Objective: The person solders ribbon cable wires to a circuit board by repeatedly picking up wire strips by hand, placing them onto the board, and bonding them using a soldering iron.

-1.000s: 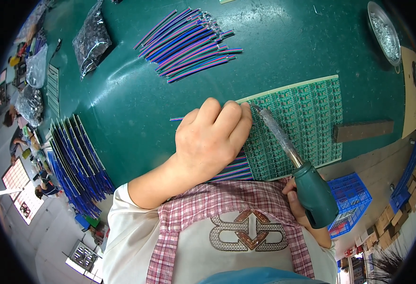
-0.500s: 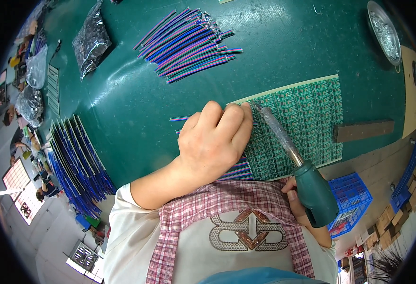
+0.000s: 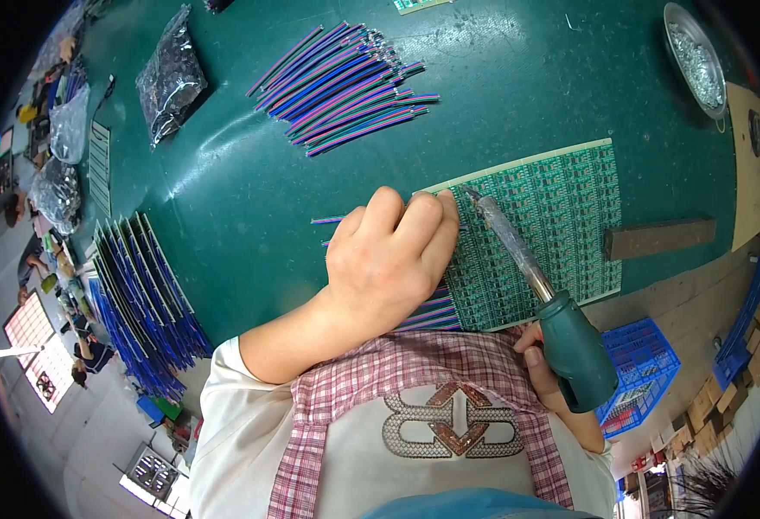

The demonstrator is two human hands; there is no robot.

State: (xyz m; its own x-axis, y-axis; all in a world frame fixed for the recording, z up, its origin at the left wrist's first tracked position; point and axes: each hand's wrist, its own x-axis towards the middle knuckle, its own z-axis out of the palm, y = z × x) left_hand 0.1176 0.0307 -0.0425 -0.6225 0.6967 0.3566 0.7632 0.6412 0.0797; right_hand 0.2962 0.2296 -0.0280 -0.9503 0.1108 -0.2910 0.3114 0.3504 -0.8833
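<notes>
My left hand is closed, fingers curled down at the left edge of a green circuit board panel. It pinches a multicoloured wire strip, whose end sticks out left of the knuckles; the fingertips are partly hidden. Below that hand, more wire strips lie along the panel's edge. My right hand, mostly covered by the handle, grips a soldering iron with a green handle and a wrapped shaft. Its tip is just right of my left fingertips, over the panel's upper left corner; contact cannot be made out.
A pile of loose wire strips lies at the far side. Wired boards stand stacked at left, near a plastic bag. A dark bar rests against the panel's right edge. A metal dish sits far right; a blue crate stands below the table.
The view has shifted slightly, bringing more of a small board at the far edge into sight. The iron's tip sits marginally farther from my left fingertips. Both grips look the same.
</notes>
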